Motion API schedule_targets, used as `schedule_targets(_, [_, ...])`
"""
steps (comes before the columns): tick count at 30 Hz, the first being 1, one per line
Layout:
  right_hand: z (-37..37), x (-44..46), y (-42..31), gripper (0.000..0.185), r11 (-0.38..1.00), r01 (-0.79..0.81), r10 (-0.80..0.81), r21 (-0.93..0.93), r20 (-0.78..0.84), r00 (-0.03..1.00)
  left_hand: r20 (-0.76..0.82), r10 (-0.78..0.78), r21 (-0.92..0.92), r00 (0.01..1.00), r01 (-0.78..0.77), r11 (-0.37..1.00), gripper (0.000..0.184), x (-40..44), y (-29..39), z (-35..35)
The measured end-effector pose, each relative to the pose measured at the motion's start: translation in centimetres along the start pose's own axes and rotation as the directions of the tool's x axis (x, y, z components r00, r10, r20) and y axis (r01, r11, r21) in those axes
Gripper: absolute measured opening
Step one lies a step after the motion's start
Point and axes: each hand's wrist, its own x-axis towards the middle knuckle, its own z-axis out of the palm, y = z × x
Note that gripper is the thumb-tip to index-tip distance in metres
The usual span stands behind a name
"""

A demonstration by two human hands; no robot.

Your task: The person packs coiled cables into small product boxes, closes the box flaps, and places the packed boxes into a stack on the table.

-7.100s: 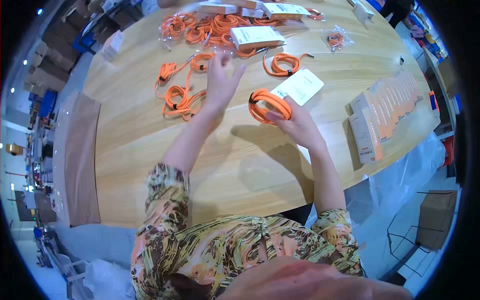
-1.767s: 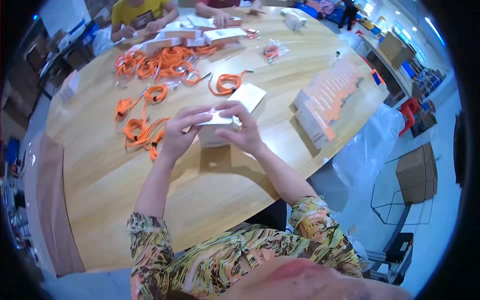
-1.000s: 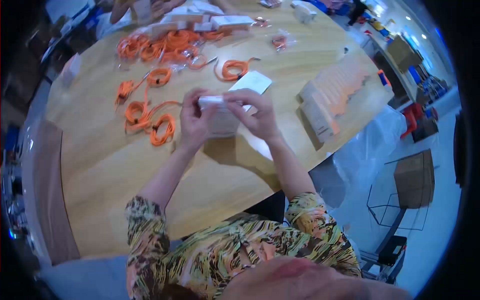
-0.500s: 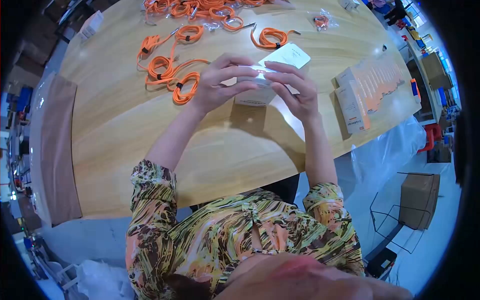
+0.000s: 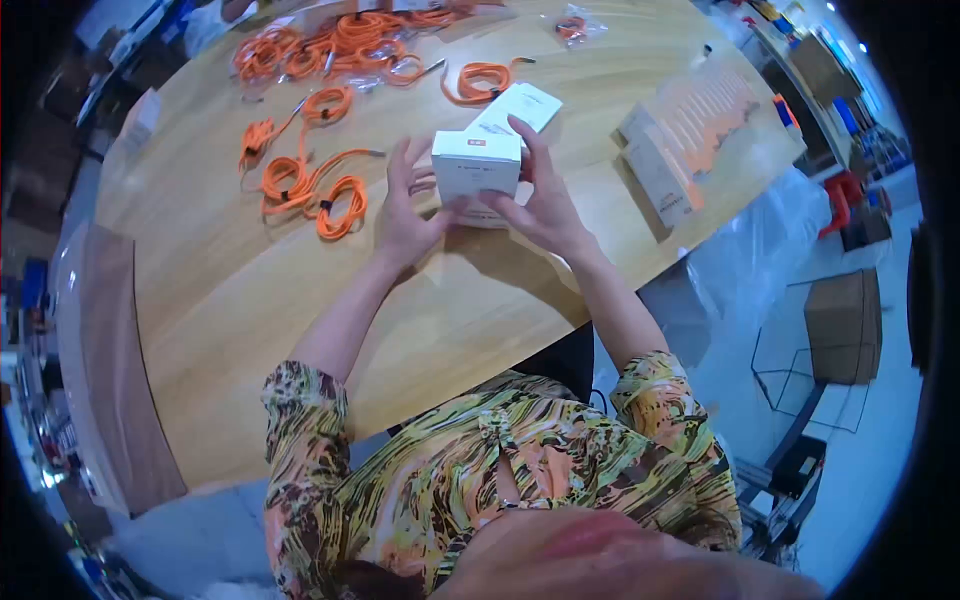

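A small white box with an orange mark on its closed top stands upright between my hands. My left hand curves round its left side, thumb at the lower front and fingers partly hidden behind it. On the other side, my right hand grips it, thumb across the front and index finger raised along the right edge. Just behind lies another white box, partly covered by the held one. Coiled orange cables with black ties lie to the left, and one more orange coil lies beyond the boxes.
A row of white-and-orange boxes stands at the right of the wooden table. A heap of orange cables lies at the far side, with a small plastic bag nearby. Brown covering lines the left edge.
My hands have moved from the box's top down to its sides. The box top now shows shut, its front facing me. The view has shifted, so the table contents appear further left.
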Motion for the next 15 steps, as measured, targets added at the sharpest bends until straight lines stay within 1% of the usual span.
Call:
schedule_targets(1, [-0.7, -0.5, -0.3, 0.09, 1.0, -0.006, 0.006, -0.009, -0.019, 1.0, 0.05, -0.05, 0.018, 0.997, 0.049, 0.999, 0.061, -0.3, -0.3, -0.3])
schedule_targets(3, [-3.0, -2.0, -1.0, 0.08, 0.988, -0.025, 0.007, -0.151, -0.118, 0.993, 0.131, -0.16, 0.059, 0.978, 0.153, 0.986, 0.064, -0.9, -0.9, -0.7])
schedule_targets(4, [-4.3, -2.6, -2.4, 0.074, 0.961, -0.069, 0.026, -0.267, -0.159, 0.987, 0.134, -0.165, 0.054, 0.977, 0.159, 0.986, 0.064, -1.0, -1.0, -0.8])
schedule_targets(5, [-5.6, -3.1, -3.7, 0.068, 0.919, -0.113, 0.039, -0.378, -0.198, 0.979, 0.178, -0.171, 0.089, 0.969, 0.158, 0.983, 0.061, -0.9, -1.0, -0.9])
schedule_targets(6, [-6.9, -3.6, -3.7, 0.068, 0.917, -0.112, 0.04, -0.382, -0.193, 0.98, 0.217, -0.175, 0.125, 0.96, 0.151, 0.981, 0.058, -0.8, -1.0, -1.0])
schedule_targets(7, [-8.1, -4.1, -3.8, 0.062, 0.803, -0.146, 0.003, -0.578, -0.24, 0.971, 0.253, -0.18, 0.16, 0.951, 0.142, 0.977, 0.055, -0.8, -1.0, -1.2])
schedule_targets(8, [-9.4, -4.5, -3.7, 0.056, 0.646, -0.183, -0.045, -0.741, -0.276, 0.96, 0.288, -0.186, 0.195, 0.94, 0.132, 0.972, 0.052, -0.9, -1.0, -1.5])
schedule_targets(10, [-11.8, -5.1, -2.1, 0.054, 0.366, -0.177, -0.126, -0.913, -0.237, 0.963, 0.274, -0.197, 0.188, 0.941, 0.149, 0.971, 0.051, -1.3, -1.4, -2.1])
schedule_targets(11, [-12.6, -5.6, -1.3, 0.058, 0.168, -0.154, -0.162, -0.974, -0.181, 0.97, 0.274, -0.205, 0.183, 0.94, 0.158, 0.97, 0.049, -1.5, -1.7, -2.2])
schedule_targets(13, [-13.9, -6.6, -0.6, 0.068, 0.049, -0.24, -0.052, -0.97, -0.242, 0.969, 0.29, -0.208, 0.162, 0.934, 0.166, 0.973, 0.046, -1.0, -2.2, -1.6])
schedule_targets(15, [-14.6, -7.4, -1.1, 0.081, 0.087, -0.351, -0.008, -0.932, -0.353, 0.936, 0.301, -0.193, 0.149, 0.934, 0.154, 0.977, 0.045, -0.6, -1.8, -1.2])
